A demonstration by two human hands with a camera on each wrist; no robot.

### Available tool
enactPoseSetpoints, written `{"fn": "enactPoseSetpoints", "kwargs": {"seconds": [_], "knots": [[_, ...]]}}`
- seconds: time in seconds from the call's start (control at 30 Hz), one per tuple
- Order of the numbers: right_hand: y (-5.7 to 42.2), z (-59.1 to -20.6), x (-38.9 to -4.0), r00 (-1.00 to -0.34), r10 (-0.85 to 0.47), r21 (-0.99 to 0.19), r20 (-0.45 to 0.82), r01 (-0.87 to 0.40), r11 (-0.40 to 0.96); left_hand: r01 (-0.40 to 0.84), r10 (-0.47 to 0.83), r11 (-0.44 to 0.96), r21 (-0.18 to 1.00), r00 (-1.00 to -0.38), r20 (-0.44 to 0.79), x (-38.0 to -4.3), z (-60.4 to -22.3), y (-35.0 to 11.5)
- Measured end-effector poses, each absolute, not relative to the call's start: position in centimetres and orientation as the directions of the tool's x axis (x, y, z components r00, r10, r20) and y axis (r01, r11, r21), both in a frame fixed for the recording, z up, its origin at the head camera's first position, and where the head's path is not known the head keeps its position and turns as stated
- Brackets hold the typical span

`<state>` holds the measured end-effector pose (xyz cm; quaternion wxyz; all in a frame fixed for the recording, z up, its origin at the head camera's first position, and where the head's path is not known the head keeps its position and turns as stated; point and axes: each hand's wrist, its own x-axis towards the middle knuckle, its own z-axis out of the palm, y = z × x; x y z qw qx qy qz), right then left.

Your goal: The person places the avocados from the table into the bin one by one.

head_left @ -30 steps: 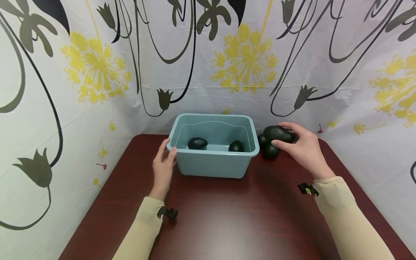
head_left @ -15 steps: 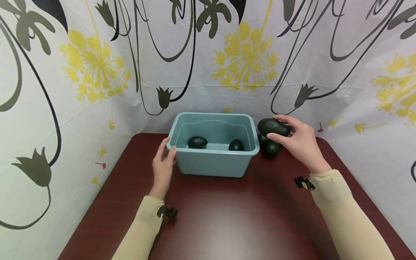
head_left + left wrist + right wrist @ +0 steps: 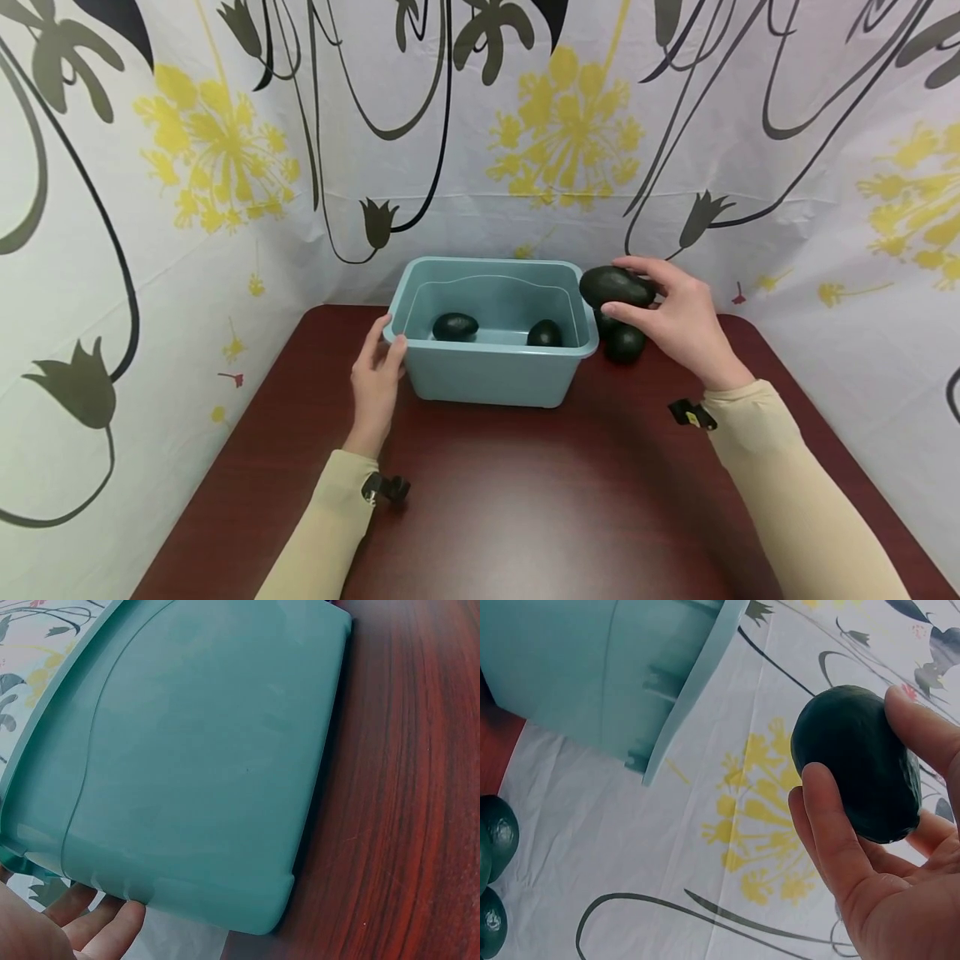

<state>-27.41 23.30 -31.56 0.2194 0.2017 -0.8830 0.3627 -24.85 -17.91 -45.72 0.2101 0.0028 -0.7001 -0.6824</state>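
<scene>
My right hand [image 3: 678, 321] grips a dark green avocado [image 3: 615, 287], raised just beside the right rim of a light blue plastic bin [image 3: 487, 377]. In the right wrist view, the fingers and thumb wrap round that avocado [image 3: 855, 761], off the table. My left hand [image 3: 375, 383] holds the bin's left front corner, thumb at the front rim. The left wrist view has its fingertips [image 3: 131, 915] against the bin's outer wall. Inside the bin lie two avocados, one at left [image 3: 455, 327] and one at right [image 3: 545, 333], its lower part hidden by the front wall.
More avocados [image 3: 624, 344] sit close together on the table right of the bin, partly hidden under the held one. The dark red wooden table [image 3: 480, 492] reaches back to a white cloth [image 3: 465, 179] with flower prints, which also hangs at both sides.
My right hand has lifted the avocado from above the group at right and carried it left and up to the bin's rim. The left hand stays on the bin.
</scene>
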Motion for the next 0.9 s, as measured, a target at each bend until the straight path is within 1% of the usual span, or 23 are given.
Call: {"fn": "enactPoseSetpoints", "kwargs": {"seconds": [0.17, 0.3, 0.4, 0.57, 0.9], "knots": [[22.6, -31.2, -27.3, -0.820, -0.222, -0.559, 0.527, -0.532, 0.636, 0.289, -0.297, 0.084, 0.954, -0.906, 0.300, -24.9, -45.8, -17.9], [22.1, -30.8, -27.2, -0.816, -0.244, -0.567, 0.524, -0.548, 0.615, 0.277, -0.280, 0.086, 0.957, -0.915, 0.290, -23.8, -44.2, -17.6], [21.6, -30.6, -27.2, -0.807, -0.264, -0.567, 0.528, -0.566, 0.598, 0.271, -0.271, 0.074, 0.960, -0.921, 0.281, -23.7, -44.0, -17.7], [20.7, -30.3, -27.3, -0.791, -0.296, -0.561, 0.535, -0.595, 0.575, 0.284, -0.288, 0.074, 0.956, -0.912, 0.293, -24.8, -45.6, -18.0], [19.0, -30.5, -27.6, -0.786, -0.340, -0.554, 0.517, -0.610, 0.566, 0.291, -0.289, 0.072, 0.954, -0.909, 0.299, -24.9, -45.9, -17.9]]}}
